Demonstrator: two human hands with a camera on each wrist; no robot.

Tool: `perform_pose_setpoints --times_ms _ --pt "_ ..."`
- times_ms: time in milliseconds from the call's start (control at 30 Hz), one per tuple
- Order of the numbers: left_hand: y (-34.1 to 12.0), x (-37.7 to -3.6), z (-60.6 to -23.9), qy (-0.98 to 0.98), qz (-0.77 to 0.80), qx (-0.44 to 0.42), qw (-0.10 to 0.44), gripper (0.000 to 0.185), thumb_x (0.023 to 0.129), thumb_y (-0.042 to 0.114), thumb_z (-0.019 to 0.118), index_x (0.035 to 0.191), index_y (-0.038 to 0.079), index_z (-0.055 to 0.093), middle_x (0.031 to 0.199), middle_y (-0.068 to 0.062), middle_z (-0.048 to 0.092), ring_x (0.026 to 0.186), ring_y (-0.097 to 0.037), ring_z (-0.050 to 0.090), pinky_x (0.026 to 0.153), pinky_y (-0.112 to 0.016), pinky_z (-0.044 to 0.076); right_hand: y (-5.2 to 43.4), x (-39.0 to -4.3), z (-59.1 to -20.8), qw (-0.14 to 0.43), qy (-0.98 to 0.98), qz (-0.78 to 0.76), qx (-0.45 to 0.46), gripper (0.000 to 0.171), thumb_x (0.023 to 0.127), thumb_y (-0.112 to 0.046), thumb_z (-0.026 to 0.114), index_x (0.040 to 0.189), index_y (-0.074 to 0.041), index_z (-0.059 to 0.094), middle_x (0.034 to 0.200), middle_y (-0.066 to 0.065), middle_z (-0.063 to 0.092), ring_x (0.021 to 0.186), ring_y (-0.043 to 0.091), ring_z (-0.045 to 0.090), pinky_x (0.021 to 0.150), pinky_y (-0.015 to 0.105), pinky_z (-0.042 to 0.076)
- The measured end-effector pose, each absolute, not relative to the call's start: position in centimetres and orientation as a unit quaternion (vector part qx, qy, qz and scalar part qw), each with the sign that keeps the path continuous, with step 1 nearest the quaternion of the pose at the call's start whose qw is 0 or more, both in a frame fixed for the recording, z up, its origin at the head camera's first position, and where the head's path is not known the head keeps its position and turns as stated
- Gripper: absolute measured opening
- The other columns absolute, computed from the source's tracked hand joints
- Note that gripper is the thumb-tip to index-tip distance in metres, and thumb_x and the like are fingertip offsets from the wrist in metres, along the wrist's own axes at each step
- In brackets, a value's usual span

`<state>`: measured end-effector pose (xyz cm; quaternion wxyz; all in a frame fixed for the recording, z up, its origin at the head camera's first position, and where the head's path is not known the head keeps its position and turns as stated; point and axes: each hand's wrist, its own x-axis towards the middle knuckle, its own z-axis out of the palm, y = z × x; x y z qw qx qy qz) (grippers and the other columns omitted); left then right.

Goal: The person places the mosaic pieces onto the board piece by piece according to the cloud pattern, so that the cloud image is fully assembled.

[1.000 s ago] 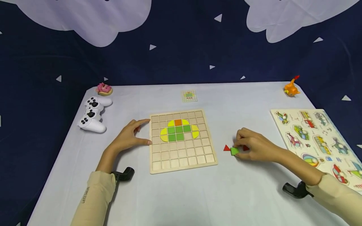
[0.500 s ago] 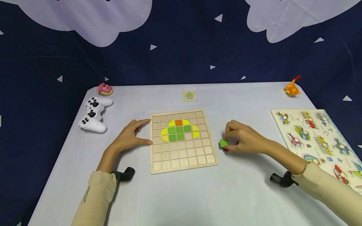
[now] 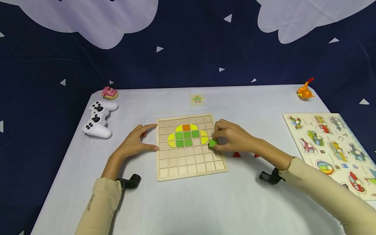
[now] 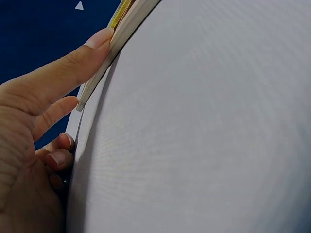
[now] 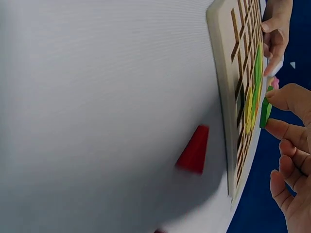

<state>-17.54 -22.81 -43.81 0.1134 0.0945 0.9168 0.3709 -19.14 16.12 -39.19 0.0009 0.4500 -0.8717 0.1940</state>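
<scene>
My right hand [image 3: 235, 137] pinches a green square tile [image 3: 212, 143] between thumb and fingertips, above the right part of a wooden grid board [image 3: 179, 161]. In the right wrist view the green tile [image 5: 266, 109] stands tilted, edge-on. My left hand [image 3: 135, 138] touches the board's left edge with thumb and index finger spread apart; the left wrist view shows its thumb [image 4: 73, 68] at the rim. On the grid sit several green tiles [image 3: 187, 134], an orange tile [image 3: 186, 127] and rounded yellow tiles [image 3: 171, 140]. A red triangle [image 3: 236, 154] lies right of the board.
Another red triangle [image 3: 257, 155] is partly hidden by my right forearm. A small pattern card [image 3: 198, 100] lies behind the board. At the left are a white game controller [image 3: 97, 120] and a pink toy [image 3: 109, 93]. An orange figure [image 3: 305, 94] and a picture puzzle [image 3: 329, 137] are at the right.
My right hand has lifted the green tile from among the red triangles and carried it left over the board's right part. The left hand stays at the board's edge.
</scene>
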Motion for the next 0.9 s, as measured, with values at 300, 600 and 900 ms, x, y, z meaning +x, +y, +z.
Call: perform_pose_setpoints --times_ms 300,600,900 --pt "-22.9 -17.5 -43.8 0.916 0.373 0.095 0.113 0.093 0.068 0.039 0.09 0.149 0.021 0.046 0.096 -0.008 0.041 0.089 -0.022 0.04 0.077 -0.038 0.033 13.4 -20.1 -39.5 0.004 -0.866 0.19 0.462 0.021 0.079 -0.025 0.081 0.09 -0.007 0.077 0.087 -0.002 0.052 0.085 0.012 0.043 0.074 0.03 0.042" --pt "-22.8 -17.6 -43.9 0.916 0.371 0.096 0.113 0.093 0.069 0.039 0.09 0.148 0.02 0.047 0.096 -0.007 0.041 0.089 -0.022 0.04 0.077 -0.038 0.033 11.8 -20.8 -40.3 0.02 -0.865 0.167 0.472 0.02 0.08 -0.025 0.08 0.088 -0.008 0.077 0.086 0.0 0.052 0.083 0.015 0.042 0.074 0.03 0.04" --pt "-22.9 -17.5 -43.8 0.911 0.384 0.096 0.114 0.093 0.068 0.039 0.09 0.148 0.02 0.047 0.096 -0.007 0.04 0.09 -0.022 0.04 0.078 -0.038 0.033 10.8 -20.4 -40.6 -0.011 -0.87 0.186 0.456 0.016 0.083 -0.021 0.079 0.088 -0.007 0.075 0.088 0.0 0.055 0.086 0.015 0.046 0.076 0.032 0.044"
